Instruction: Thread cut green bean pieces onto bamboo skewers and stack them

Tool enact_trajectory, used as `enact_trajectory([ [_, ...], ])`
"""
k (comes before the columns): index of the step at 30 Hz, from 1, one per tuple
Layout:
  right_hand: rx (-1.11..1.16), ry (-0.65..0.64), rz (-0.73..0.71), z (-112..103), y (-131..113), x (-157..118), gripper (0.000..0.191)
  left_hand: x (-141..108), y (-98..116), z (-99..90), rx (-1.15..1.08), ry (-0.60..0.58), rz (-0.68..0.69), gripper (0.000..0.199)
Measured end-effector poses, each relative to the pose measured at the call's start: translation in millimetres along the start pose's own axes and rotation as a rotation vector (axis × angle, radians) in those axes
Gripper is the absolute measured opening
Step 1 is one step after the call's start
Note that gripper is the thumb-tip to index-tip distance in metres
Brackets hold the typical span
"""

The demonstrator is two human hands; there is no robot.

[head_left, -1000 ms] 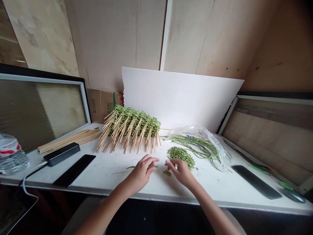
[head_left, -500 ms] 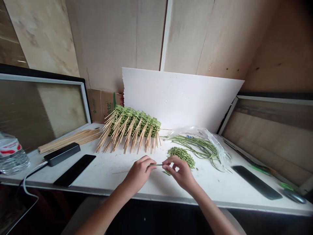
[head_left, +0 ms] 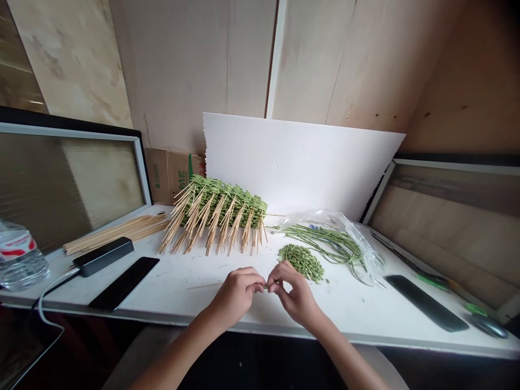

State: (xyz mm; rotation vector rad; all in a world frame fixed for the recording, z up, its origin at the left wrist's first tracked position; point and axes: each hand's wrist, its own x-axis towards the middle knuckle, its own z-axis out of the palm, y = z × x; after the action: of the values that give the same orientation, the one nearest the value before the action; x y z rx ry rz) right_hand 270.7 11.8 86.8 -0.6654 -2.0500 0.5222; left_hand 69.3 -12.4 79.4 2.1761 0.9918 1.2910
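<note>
My left hand and my right hand meet above the table's front part, thumbs and fingers of both pinched on a short green stem, a garlic scape. Only a sliver of it shows between the fingertips. Just beyond my right hand lies a pile of short cut garlic scape pieces. Long uncut garlic scapes rest behind that pile, partly in a clear plastic bag. A single bamboo skewer lies to the left of my left hand, its right end hidden by the hand.
Skewered green pieces are stacked at the back, their bamboo ends pointing forward. Loose skewers, a black box with a cable, a phone and a water bottle are left. A dark slab and a mouse lie right.
Both hands have come closer together and slightly nearer to me. The stem stretched visibly between them before; now the fingers cover most of it.
</note>
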Motion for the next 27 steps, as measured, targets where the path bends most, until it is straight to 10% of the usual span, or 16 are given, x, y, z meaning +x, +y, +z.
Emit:
enact_trajectory([
  [6,0.138,-0.033,0.059,-11,0,3,0.027,3,10,-5.1,-0.152,-0.044,-0.067,0.025],
  [16,-0.452,-0.108,0.309,-20,68,-10,0.031,4,-8,-5.9,-0.003,0.034,-0.103,0.011],
  [27,-0.353,-0.096,0.475,-24,61,-7,0.059,3,-11,-6.1,-0.008,-0.007,-0.117,0.013],
])
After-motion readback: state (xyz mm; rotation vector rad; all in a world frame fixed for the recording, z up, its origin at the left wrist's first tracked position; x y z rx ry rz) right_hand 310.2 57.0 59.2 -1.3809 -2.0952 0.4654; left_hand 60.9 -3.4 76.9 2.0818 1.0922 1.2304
